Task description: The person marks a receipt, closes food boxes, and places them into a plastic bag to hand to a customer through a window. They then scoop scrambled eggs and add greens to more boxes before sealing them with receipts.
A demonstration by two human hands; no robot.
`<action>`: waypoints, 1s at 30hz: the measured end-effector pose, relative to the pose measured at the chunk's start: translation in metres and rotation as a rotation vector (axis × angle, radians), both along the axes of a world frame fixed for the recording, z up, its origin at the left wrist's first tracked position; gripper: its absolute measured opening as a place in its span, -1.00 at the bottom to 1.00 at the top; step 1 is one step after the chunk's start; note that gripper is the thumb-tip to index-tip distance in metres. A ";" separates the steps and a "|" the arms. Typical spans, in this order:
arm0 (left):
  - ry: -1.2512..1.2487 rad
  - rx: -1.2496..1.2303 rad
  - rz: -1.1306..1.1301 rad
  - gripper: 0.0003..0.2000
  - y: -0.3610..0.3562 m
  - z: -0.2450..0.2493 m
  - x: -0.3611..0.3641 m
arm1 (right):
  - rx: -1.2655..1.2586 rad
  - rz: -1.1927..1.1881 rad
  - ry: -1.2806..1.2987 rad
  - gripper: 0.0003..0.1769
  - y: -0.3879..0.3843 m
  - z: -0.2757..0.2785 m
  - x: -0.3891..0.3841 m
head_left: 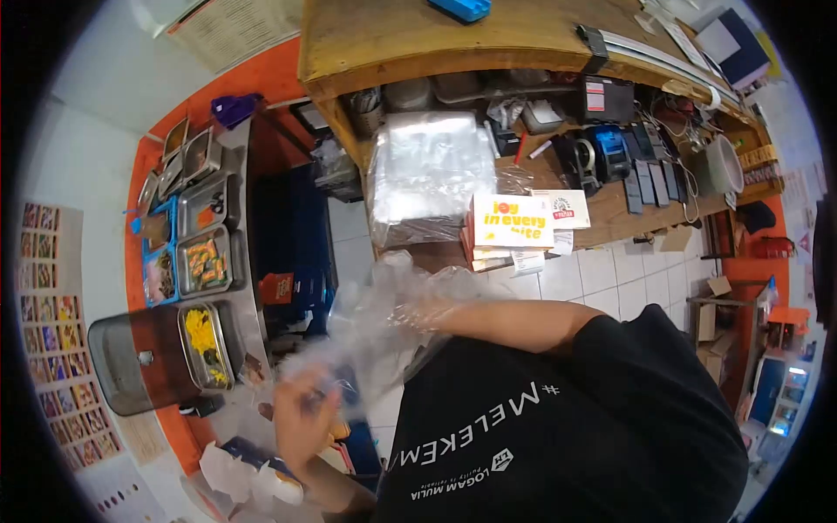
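Note:
A thin clear plastic bag point(366, 305) stretches between my two hands, blurred by motion. My left hand point(305, 414) is at the lower left, its fingers curled at the bag's lower edge. My right hand point(423, 314) reaches in from the right and is covered by the crumpled plastic, so its fingers cannot be made out. Above my right hand, a stack of clear plastic bags point(432, 166) lies on the wooden shelf. Printed boxes point(513, 222) reading "joy in every bite" are stacked at the shelf's front edge.
Metal trays of food point(205, 260) line the counter at left, with a tray of yellow pieces point(206, 349) nearer. A dark transparent lid point(131, 362) lies beside it. White paper point(231, 471) is at lower left. A tape dispenser point(586, 161) and phones point(645, 183) are on the shelf.

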State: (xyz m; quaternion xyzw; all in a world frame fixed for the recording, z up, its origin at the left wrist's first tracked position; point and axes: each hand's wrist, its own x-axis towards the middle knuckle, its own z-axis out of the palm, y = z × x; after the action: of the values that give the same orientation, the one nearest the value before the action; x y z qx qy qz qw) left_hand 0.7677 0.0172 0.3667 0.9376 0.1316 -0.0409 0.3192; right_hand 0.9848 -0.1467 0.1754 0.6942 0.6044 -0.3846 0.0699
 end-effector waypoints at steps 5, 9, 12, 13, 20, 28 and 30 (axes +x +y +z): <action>0.253 0.461 0.352 -0.11 0.058 -0.139 0.001 | 0.156 0.086 0.076 -0.53 -0.054 0.075 -0.001; 0.387 0.266 0.311 -0.04 0.012 -0.095 0.049 | 0.347 -0.321 1.561 -0.49 -0.120 0.168 0.083; 0.250 0.102 0.176 -0.05 0.025 -0.119 0.042 | 0.691 -0.996 0.986 -0.48 -0.177 0.133 0.155; 0.267 0.057 0.183 -0.06 0.018 -0.116 0.046 | 0.637 -0.760 0.215 -0.17 -0.192 0.107 0.172; 0.192 -0.167 0.279 -0.04 -0.033 -0.082 0.114 | 0.133 -0.702 -0.240 0.58 -0.203 0.026 0.205; 0.125 -0.295 0.351 0.06 -0.084 -0.058 0.173 | 0.532 -0.783 -0.040 0.18 -0.185 0.235 0.240; 0.006 -0.158 0.282 0.06 -0.090 -0.069 0.178 | 0.471 -0.589 0.146 0.16 -0.173 0.261 0.241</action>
State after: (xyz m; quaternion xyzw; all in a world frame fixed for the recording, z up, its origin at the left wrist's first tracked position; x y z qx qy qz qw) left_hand 0.9456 -0.0724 0.2976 0.8817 0.2590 -0.0086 0.3943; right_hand 1.2257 -0.3197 0.4367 0.8060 0.4544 -0.2870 -0.2480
